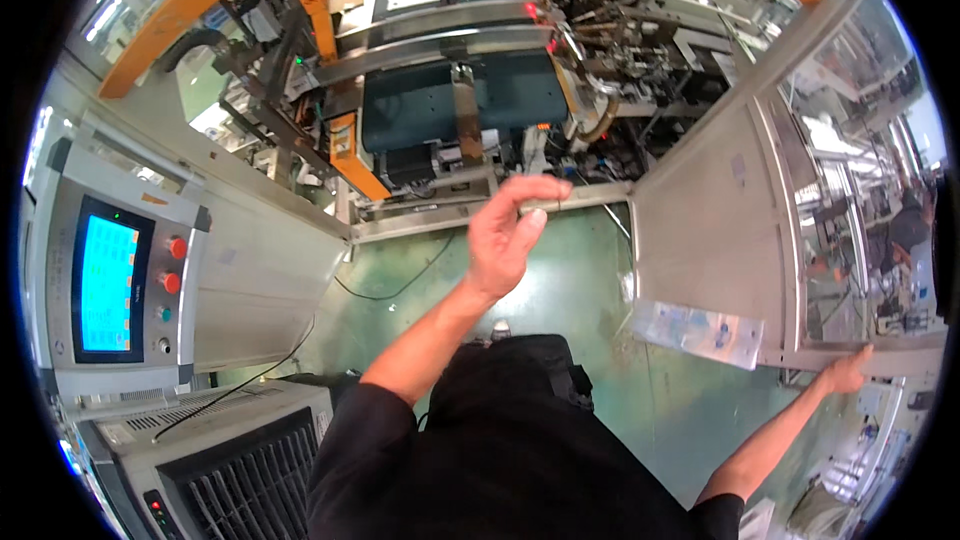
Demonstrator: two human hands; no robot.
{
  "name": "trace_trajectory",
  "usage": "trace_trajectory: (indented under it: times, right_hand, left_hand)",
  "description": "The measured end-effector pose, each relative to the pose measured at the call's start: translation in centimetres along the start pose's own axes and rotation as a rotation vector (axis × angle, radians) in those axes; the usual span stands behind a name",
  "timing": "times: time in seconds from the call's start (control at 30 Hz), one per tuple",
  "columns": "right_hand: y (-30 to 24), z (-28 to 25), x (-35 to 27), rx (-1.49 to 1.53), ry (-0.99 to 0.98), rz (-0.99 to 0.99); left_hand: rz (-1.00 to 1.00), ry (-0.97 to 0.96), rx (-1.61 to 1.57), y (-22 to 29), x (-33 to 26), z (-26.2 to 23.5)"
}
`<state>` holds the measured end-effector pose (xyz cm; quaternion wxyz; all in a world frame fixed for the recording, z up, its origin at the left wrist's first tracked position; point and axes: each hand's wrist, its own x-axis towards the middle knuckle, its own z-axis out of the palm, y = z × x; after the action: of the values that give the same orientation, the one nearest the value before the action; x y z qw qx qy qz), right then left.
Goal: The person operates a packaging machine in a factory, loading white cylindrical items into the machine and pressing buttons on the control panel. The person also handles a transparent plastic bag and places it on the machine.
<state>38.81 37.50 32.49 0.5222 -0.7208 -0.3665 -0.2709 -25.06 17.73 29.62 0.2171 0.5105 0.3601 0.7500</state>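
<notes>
My left hand [505, 240] is raised in the middle of the view, in front of the machine's opening. Its fingers curve and the thumb stands apart, with nothing visible between them. Out at the right, my right hand [848, 372] is at the lower edge of a metal-framed door [830, 348] with a clear window. The fingers of that hand look bent around the frame edge, though they are small and partly hidden. Beyond my left hand lies a dark conveyor belt [420, 100] inside the machine.
On the left stands a control panel [110, 275] with a lit blue screen and red buttons. Below it is a grey vented cabinet [240, 480]. A clear plastic sleeve [700, 332] hangs beside the right-hand panel. A black cable [400, 288] runs over the green floor [580, 285]. Orange beams [190, 10] cross overhead.
</notes>
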Motion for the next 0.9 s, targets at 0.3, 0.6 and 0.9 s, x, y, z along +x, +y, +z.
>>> trace_trajectory:
  times: [0.3,0.6,0.9]
  right_hand:
    - [-3.7,-3.3,-1.6,0.190,0.045,0.017]
    - [-1.3,-1.4,-0.6,0.055,0.052,0.096]
    - [-2.9,-2.0,-1.2,0.127,0.055,0.049]
  left_hand:
    - [0.240,-0.210,-1.087,17.8,4.6,5.7]
    - [0.279,-0.262,-1.027,19.5,2.3,8.0]
    - [0.284,-0.290,-1.014,18.8,1.3,8.9]
